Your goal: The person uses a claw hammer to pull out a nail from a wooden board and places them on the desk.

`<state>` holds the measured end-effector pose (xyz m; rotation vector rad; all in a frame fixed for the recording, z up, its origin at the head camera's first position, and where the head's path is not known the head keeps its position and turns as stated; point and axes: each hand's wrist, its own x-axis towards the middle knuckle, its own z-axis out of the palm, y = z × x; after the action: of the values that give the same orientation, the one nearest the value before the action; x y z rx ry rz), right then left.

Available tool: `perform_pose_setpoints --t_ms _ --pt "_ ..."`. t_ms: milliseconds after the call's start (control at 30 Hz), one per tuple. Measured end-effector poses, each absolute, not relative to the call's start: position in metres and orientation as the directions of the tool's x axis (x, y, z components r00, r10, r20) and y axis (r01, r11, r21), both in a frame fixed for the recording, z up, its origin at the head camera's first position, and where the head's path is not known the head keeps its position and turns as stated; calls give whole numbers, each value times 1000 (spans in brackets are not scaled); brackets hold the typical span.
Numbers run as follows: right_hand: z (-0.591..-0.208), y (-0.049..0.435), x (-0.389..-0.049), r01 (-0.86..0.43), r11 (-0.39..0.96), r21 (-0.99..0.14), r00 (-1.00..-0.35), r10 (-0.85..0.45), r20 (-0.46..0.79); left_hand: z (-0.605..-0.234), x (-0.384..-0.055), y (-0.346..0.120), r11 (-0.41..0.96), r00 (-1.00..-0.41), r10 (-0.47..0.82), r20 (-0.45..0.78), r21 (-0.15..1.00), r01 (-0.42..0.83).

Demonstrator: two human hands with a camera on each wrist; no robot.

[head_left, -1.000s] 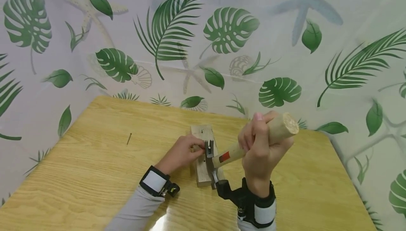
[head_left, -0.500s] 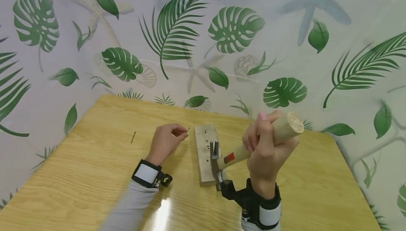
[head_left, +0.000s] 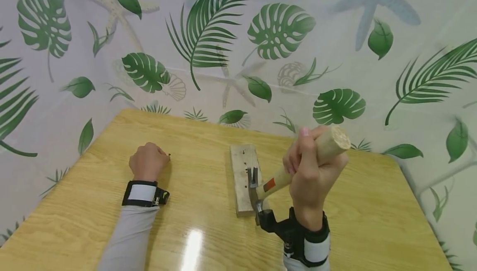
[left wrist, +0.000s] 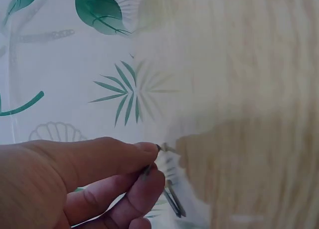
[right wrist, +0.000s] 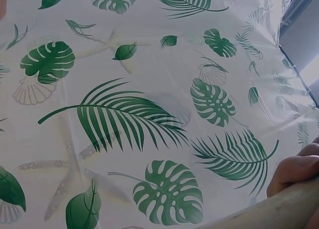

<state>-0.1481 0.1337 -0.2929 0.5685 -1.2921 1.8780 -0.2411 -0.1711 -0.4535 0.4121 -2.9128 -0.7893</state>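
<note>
My left hand [head_left: 148, 161] is over the left part of the table, fingertips pinching a small nail [head_left: 169, 155]. In the left wrist view the nail [left wrist: 158, 148] pokes out between thumb and forefinger, and another slim metal piece [left wrist: 173, 201] shows just past the fingertips. My right hand [head_left: 314, 171] grips a claw hammer [head_left: 269, 185] by its wooden handle, the butt end pointing up and right. The hammer's head overlaps the right edge of a wooden block [head_left: 241, 180], claw pointing away from me. A nail [head_left: 244, 152] stands in the block's far end, with several dark holes nearer me.
The wood-grain table [head_left: 201, 188] runs back to a leaf-printed sheet [head_left: 223, 35] hanging behind it. A wrist camera strap [head_left: 139, 193] sits on the left wrist, and a camera mount [head_left: 298, 238] on the right one reaches close to the hammer's head.
My left hand has left the block with a nail and moved left to where another nail lay on the table. That spot is now behind the hand. The right hand and hammer stay nearly still.
</note>
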Motion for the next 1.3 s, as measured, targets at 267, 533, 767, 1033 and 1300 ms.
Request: perform_pose_setpoints --t_ms 267,533,767,1033,1300 --pt "-291 136 -149 -801 -172 -573 -595 326 735 -456 -245 -171 810 -947 -321 2 519 -273" --pt "-287 136 -152 -803 -153 -576 -591 322 740 -452 -249 -171 777 -940 -341 -22 556 -295" --pt "-288 137 -155 -808 -176 -563 -588 318 744 -446 -246 -157 792 -964 -249 95 593 -147" --pt "-294 134 -154 -824 -178 -539 -565 343 750 -462 -242 -74 669 -920 338 198 637 383" --pt "-294 135 -161 -869 -78 -489 -484 343 805 -470 -232 -41 698 -922 371 111 621 356"
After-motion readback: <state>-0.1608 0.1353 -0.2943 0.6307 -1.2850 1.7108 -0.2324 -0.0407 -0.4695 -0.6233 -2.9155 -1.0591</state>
